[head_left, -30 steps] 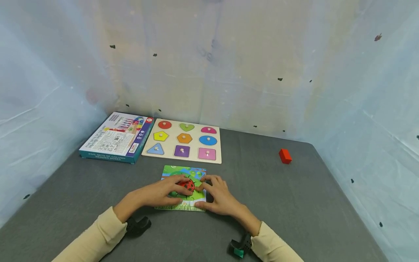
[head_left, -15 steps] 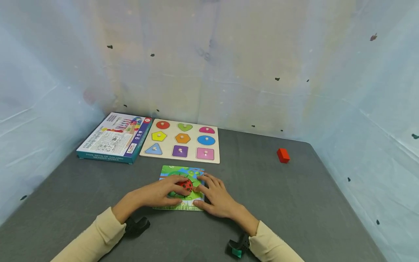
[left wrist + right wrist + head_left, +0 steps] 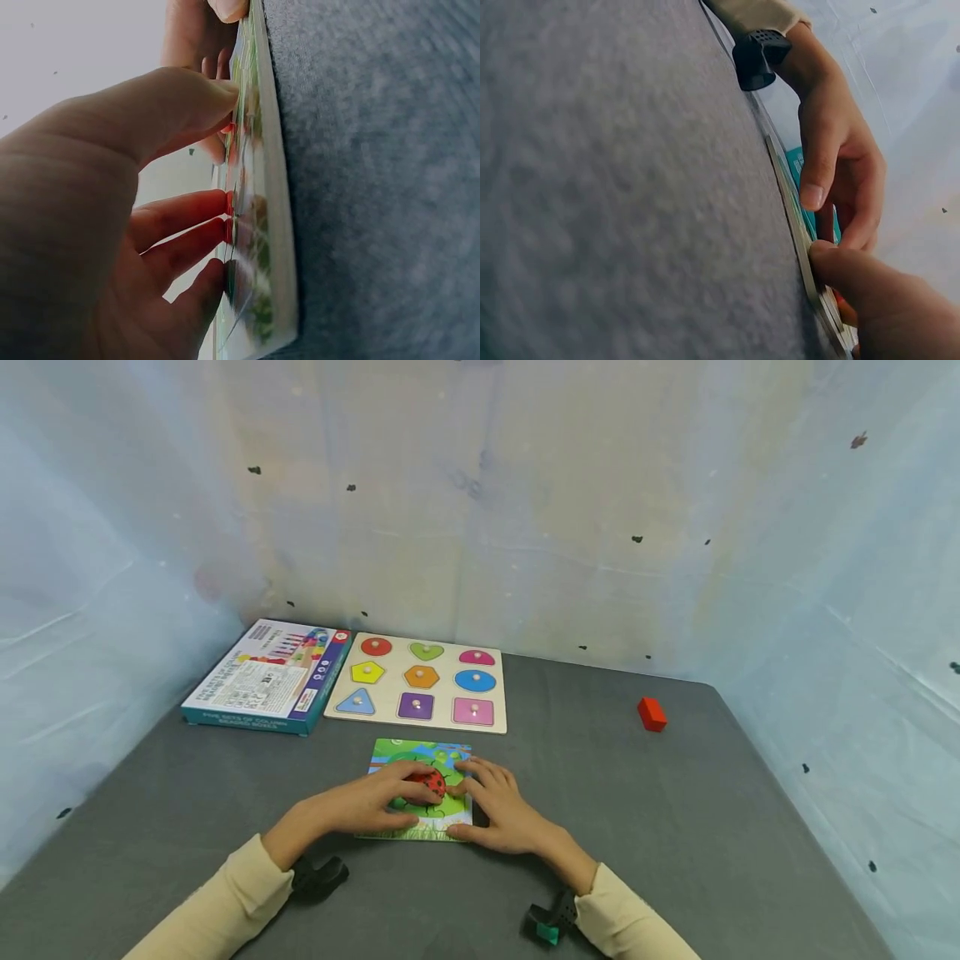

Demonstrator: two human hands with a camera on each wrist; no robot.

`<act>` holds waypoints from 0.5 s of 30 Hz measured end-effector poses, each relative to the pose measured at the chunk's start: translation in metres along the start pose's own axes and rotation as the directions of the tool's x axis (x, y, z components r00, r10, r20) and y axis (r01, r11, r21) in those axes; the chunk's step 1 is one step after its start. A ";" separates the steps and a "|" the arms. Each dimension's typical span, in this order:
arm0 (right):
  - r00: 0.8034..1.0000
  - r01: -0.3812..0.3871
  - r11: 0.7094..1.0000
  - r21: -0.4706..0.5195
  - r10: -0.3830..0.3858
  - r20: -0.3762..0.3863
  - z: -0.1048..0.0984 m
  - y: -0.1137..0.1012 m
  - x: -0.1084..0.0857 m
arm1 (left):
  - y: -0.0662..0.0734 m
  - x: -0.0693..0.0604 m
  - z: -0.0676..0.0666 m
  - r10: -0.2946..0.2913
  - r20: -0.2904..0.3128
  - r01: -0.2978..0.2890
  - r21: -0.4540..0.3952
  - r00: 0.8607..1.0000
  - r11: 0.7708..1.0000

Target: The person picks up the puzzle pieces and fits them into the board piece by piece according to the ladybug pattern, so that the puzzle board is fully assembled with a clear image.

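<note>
A square ladybug picture puzzle (image 3: pixel 420 832) lies flat on the dark grey table in front of me in the head view. My left hand (image 3: pixel 360 802) rests on its left part, fingers reaching over the red ladybug (image 3: pixel 433 782). In the left wrist view, the fingertips touch the face of the puzzle board (image 3: pixel 274 187) and the thumb lies near its front edge. From the right, my right hand (image 3: pixel 506 818) touches the board with spread, slightly bent fingers. The right wrist view has its thumb (image 3: pixel 855 274) at the board's edge. Both hands cover part of the picture.
A wooden shape board (image 3: pixel 442 717) with knobbed coloured pieces lies behind the puzzle. Left of it is a flat teal and white box (image 3: pixel 262 677). A red block (image 3: pixel 652 714) lies far right. Pale plastic sheeting (image 3: pixel 525 527) stands around the table.
The head view shifts slightly. Both hands stay on the puzzle, with only tiny finger movement on the right one. Nothing else has moved on the table.
</note>
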State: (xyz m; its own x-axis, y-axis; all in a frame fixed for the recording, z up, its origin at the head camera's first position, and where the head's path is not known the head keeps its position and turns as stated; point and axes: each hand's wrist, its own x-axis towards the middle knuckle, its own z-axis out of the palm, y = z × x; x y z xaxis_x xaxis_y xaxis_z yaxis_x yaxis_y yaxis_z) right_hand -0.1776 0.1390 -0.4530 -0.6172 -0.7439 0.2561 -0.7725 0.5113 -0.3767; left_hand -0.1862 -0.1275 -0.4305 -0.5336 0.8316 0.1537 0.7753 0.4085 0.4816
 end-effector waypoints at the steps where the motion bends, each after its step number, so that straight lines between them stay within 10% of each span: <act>1: 1.000 0.008 1.000 0.020 -0.008 -0.011 0.000 0.001 0.000 | 0.000 0.000 0.000 -0.005 0.001 0.005 -0.006 1.000 1.000; 15: 0.986 0.058 0.998 -0.015 -0.060 -0.157 -0.002 0.002 0.001 | 0.001 0.002 -0.002 -0.054 0.006 0.054 -0.067 0.999 0.996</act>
State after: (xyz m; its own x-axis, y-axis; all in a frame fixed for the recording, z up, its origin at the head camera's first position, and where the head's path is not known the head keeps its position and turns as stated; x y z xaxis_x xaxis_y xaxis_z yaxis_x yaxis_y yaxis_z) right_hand -0.1796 0.1404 -0.4512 -0.5858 -0.6965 0.4143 -0.8092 0.4738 -0.3475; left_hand -0.1869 -0.1263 -0.4283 -0.5728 0.8105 0.1227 0.7208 0.4267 0.5463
